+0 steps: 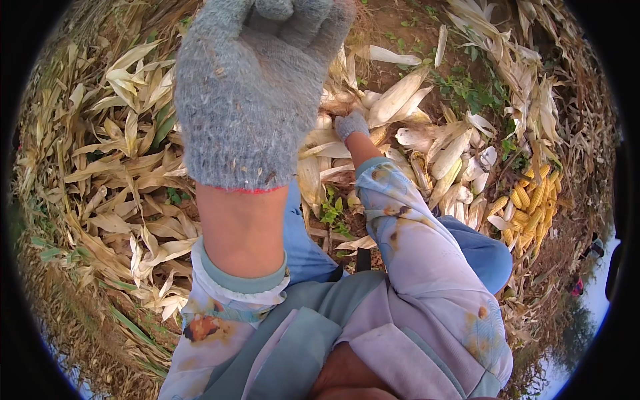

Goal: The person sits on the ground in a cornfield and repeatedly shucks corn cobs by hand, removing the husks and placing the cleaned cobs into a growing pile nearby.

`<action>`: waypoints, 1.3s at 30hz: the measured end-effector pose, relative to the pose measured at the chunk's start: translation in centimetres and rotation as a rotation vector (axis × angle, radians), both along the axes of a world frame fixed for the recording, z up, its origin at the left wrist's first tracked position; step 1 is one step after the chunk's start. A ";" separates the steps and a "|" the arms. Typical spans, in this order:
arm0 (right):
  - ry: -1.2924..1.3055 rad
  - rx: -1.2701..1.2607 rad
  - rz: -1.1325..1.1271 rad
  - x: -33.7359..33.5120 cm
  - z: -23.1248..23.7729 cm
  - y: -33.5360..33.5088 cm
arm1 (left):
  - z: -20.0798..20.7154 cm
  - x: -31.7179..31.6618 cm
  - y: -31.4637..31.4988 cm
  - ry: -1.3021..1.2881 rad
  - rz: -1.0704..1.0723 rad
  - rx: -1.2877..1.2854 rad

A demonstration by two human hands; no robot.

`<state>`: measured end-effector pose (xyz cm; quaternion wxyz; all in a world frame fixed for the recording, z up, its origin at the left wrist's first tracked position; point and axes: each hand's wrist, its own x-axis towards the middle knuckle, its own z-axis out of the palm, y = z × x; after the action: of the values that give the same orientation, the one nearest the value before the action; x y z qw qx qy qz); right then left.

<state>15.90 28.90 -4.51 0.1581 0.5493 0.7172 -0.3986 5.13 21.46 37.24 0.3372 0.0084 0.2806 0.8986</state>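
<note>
My left hand (250, 100), in a grey knitted glove with a red edge at the cuff, is raised close in front of me at the top. Its fingers are curled in, and the upper edge cuts part of them off, so what they hold, if anything, is hidden. Farther down, my right hand (351, 125), also in a grey glove, reaches into a pile of corn ears in dry husks. Its fingers look closed, but the husks hide their tips. Just beyond it lies a pale husked ear of corn (400, 97). More unpeeled ears (450, 155) lie to its right.
A heap of bare yellow corn cobs (533, 207) lies at the right, beyond my bent knee (477, 250). Dry husks and leaves (120, 180) cover the ground on the left. Cut stalks (520, 53) lie at the far right, near small green weeds (470, 90).
</note>
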 end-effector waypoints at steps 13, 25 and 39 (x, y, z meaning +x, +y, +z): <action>0.334 -0.012 0.024 3.1 2.9 1.2 | 0.4 0.5 0.3 0.016 -0.018 -0.007; 0.738 -0.374 -0.097 11.8 30.4 7.9 | -1.3 1.5 1.6 1.083 -0.195 -0.407; 1.338 -0.474 -0.385 18.6 40.9 6.8 | -5.8 12.8 5.7 1.475 -0.517 -0.304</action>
<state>34.52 35.70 36.38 -0.2718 0.2557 0.4454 -0.8138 17.92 27.14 31.45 0.2598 0.6197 0.5402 0.5067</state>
